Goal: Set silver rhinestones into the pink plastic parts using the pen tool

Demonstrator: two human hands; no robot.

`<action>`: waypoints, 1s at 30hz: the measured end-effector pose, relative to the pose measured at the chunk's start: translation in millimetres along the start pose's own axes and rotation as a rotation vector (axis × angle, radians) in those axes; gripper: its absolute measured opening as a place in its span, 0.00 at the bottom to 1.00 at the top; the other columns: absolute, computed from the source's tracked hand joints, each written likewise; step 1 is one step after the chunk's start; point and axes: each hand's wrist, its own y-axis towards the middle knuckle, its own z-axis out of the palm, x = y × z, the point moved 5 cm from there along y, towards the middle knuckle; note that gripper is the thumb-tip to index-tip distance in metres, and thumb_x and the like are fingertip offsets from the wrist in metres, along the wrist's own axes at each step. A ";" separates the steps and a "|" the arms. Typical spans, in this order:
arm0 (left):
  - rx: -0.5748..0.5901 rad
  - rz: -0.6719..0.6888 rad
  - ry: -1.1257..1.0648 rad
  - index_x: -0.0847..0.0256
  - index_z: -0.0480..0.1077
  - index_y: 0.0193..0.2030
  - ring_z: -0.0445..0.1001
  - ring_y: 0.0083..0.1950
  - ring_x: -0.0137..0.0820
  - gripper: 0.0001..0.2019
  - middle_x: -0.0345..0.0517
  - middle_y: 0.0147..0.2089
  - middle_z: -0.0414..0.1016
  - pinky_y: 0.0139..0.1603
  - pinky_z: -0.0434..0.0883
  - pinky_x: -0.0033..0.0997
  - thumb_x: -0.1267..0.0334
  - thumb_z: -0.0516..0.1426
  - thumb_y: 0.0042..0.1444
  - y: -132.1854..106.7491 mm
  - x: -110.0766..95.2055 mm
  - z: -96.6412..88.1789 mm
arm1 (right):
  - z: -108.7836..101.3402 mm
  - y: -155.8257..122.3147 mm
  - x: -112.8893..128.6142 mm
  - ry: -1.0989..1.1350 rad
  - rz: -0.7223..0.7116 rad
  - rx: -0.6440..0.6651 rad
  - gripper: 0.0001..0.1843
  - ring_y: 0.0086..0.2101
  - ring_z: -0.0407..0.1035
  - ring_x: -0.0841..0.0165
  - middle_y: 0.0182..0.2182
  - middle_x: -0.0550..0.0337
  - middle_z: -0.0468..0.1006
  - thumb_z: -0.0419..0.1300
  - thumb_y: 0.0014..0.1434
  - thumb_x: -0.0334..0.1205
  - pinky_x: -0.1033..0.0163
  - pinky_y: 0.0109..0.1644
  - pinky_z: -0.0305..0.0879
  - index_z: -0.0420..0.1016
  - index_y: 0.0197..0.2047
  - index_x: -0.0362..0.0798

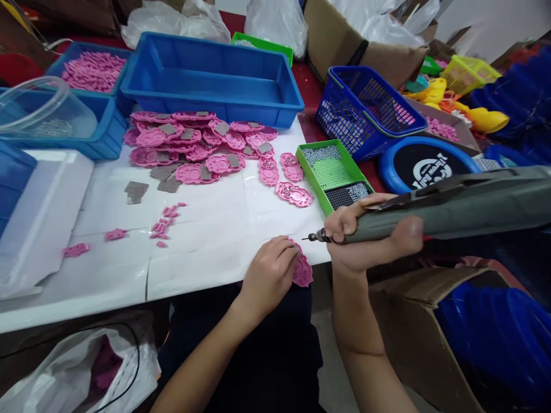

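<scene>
Left hand (269, 275) clamped on pink plastic piece (302, 271) at tabletop (206, 229) edge. Right hand (365, 241) wrapped tight round grey electric screwdriver (451, 206), bit tip just beside the piece. Green screw tray (333, 175) beyond.

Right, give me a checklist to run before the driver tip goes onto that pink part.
1. Left hand holds the pink part at the table edge: ok.
2. Right hand grips the driver: ok.
3. Bit points toward the part, just short of it: ok.
4. Screw on the bit: cannot tell, too small.
5. Screws in the green tray within reach: ok.
6. Fingers clear of the bit: not ok, they lie right beside it.
</scene>
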 end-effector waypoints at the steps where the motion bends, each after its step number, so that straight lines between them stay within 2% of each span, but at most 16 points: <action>1: -0.014 -0.019 -0.013 0.61 0.73 0.48 0.78 0.57 0.41 0.06 0.51 0.49 0.81 0.60 0.78 0.48 0.71 0.56 0.69 2.4 -0.1 2.9 | 0.6 -0.3 4.9 -0.002 -0.010 0.007 0.24 0.11 0.47 0.73 0.13 0.72 0.55 0.57 0.54 0.66 0.67 0.14 0.42 0.70 0.34 0.53; 6: -0.049 -0.092 -0.076 0.60 0.73 0.47 0.79 0.53 0.40 0.06 0.49 0.47 0.81 0.56 0.79 0.45 0.72 0.58 0.67 11.3 0.1 10.3 | 1.4 -4.7 19.5 -0.032 -0.047 0.010 0.24 0.10 0.47 0.74 0.13 0.72 0.56 0.56 0.56 0.65 0.66 0.14 0.45 0.71 0.35 0.52; 11: -0.076 -0.086 -0.091 0.62 0.75 0.53 0.79 0.51 0.40 0.11 0.51 0.49 0.81 0.53 0.79 0.43 0.72 0.61 0.65 11.7 1.8 7.5 | 1.6 -3.7 10.3 0.000 0.047 0.030 0.24 0.10 0.48 0.73 0.12 0.71 0.59 0.60 0.51 0.67 0.67 0.12 0.43 0.72 0.33 0.53; 14: -0.082 -0.096 -0.121 0.60 0.77 0.50 0.79 0.50 0.38 0.10 0.49 0.48 0.82 0.52 0.79 0.42 0.71 0.63 0.63 11.1 3.8 7.2 | 3.1 -2.7 4.2 0.037 0.092 0.051 0.25 0.10 0.47 0.74 0.12 0.72 0.58 0.62 0.51 0.67 0.67 0.12 0.42 0.71 0.34 0.53; 21: -0.110 -0.096 -0.175 0.60 0.77 0.45 0.80 0.49 0.38 0.03 0.47 0.44 0.83 0.50 0.79 0.41 0.69 0.63 0.65 11.2 4.5 7.3 | 5.5 -6.3 4.0 0.033 0.106 0.109 0.24 0.10 0.50 0.73 0.13 0.71 0.59 0.61 0.52 0.66 0.66 0.12 0.48 0.72 0.35 0.53; 26: -0.135 -0.083 -0.171 0.60 0.77 0.42 0.80 0.48 0.38 0.02 0.46 0.42 0.84 0.51 0.78 0.43 0.68 0.63 0.65 10.2 3.8 6.1 | 2.2 -9.7 9.8 0.008 -0.005 0.091 0.20 0.10 0.49 0.74 0.14 0.70 0.58 0.55 0.61 0.60 0.66 0.12 0.52 0.75 0.35 0.52; 30: -0.157 -0.083 -0.151 0.58 0.77 0.40 0.80 0.48 0.39 0.01 0.43 0.40 0.84 0.54 0.76 0.44 0.66 0.64 0.64 9.6 4.0 4.7 | 1.5 -11.5 9.9 -0.007 -0.020 0.100 0.20 0.10 0.48 0.74 0.14 0.70 0.58 0.55 0.61 0.60 0.66 0.12 0.52 0.76 0.36 0.52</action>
